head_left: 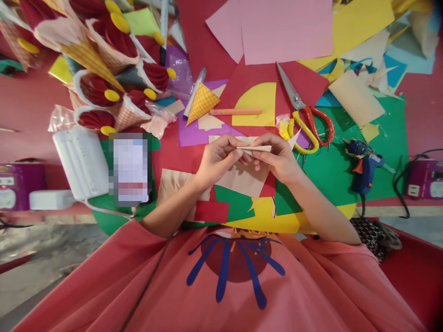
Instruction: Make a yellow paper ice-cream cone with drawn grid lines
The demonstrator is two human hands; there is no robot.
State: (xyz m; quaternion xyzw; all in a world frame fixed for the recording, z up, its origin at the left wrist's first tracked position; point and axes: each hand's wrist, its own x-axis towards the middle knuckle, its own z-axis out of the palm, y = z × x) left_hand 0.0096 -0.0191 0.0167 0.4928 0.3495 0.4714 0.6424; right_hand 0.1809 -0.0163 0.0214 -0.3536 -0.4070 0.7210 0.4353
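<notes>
Both my left hand [220, 158] and my right hand [278, 154] pinch a small folded piece of tan paper [254, 149] between thumbs and fingers. It is held over a larger sheet of brown paper [247, 177] that lies on the table. Just beyond my hands lie an orange marker [236, 111] and a yellow paper piece with a rounded edge [254, 99]. A yellow checked paper cone [203, 103] rests to the left of them. Scissors with red and yellow handles [306, 124] lie open-bladed or shut, I cannot tell which, beyond my right hand.
Several decorated paper cones [129, 113] crowd the back left. A phone [131, 169] and a white boxy device [81, 161] with a cable lie left. A blue glue gun [365, 170] sits right, beside a purple box [425, 179]. Pink sheets [287, 30] and paper scraps cover the back.
</notes>
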